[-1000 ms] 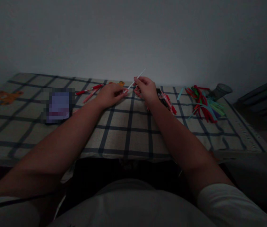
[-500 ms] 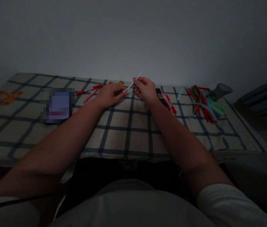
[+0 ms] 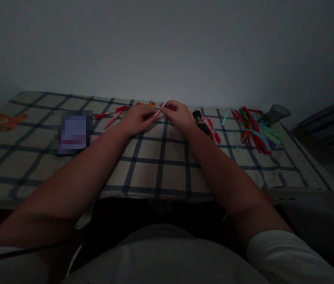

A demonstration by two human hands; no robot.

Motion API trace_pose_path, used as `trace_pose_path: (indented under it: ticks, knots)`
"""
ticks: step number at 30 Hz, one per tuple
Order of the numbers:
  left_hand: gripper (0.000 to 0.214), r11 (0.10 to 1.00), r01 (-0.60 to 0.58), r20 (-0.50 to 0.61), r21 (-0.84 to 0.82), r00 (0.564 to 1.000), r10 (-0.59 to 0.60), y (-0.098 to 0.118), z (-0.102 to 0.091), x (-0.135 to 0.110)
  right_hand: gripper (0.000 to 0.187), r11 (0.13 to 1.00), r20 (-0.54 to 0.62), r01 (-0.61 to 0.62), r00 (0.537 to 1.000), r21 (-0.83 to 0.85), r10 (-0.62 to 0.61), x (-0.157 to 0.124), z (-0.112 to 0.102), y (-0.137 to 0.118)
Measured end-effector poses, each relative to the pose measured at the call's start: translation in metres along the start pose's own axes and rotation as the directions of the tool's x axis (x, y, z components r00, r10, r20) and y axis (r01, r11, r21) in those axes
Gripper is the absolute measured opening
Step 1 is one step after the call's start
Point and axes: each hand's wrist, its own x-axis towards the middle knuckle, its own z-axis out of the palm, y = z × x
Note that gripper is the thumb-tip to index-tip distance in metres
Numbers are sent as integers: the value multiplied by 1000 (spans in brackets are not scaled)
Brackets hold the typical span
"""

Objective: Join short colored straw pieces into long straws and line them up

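Both my hands meet at the far middle of a checked tablecloth (image 3: 161, 165). My left hand (image 3: 137, 118) rests on the cloth with its fingers closed around the near end of a thin white stick (image 3: 164, 103). My right hand (image 3: 177, 114) pinches the same stick a little farther along; its tip points up and to the right. A red pen and a pink pen (image 3: 112, 112) lie just left of my left hand.
Black and red pens (image 3: 205, 123) lie right of my right hand. A heap of red, green and blue strips (image 3: 255, 128) and a tipped grey cup (image 3: 275, 113) are at the far right. A dark blurred object (image 3: 72, 132) sits on the left. Orange figures (image 3: 6, 120) mark the cloth.
My right hand has dropped and slid left toward my left hand, and the white stick's tip is lower than before. My left hand has stayed in place.
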Motion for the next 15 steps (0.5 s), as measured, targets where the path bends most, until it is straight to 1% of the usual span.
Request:
trace_pose_path:
  ticks: [5, 7, 9, 12, 15]
  knots:
    - [42, 999, 22, -15, -22, 1000, -23, 0, 0, 0, 28, 999, 23, 2, 1000, -33, -1, -1, -1, 1]
    - [41, 999, 30, -27, -32, 999, -31, -1, 1, 0, 31, 1000, 34, 10, 999, -28, -9, -1, -1, 3]
    - [40, 999, 32, -39, -40, 999, -34, -2, 2, -1, 31, 1000, 34, 9, 999, -13, -8, -2, -1, 4]
    - [41, 998, 36, -58, -52, 998, -39, -2, 2, -1, 26, 999, -5, -3, 1000, 32, 3, -2, -1, 1]
    - [41, 997, 47, -78, -64, 996, -52, -1, 3, -1, 26, 995, -63, -28, 997, 96, 35, -1, -1, -2]
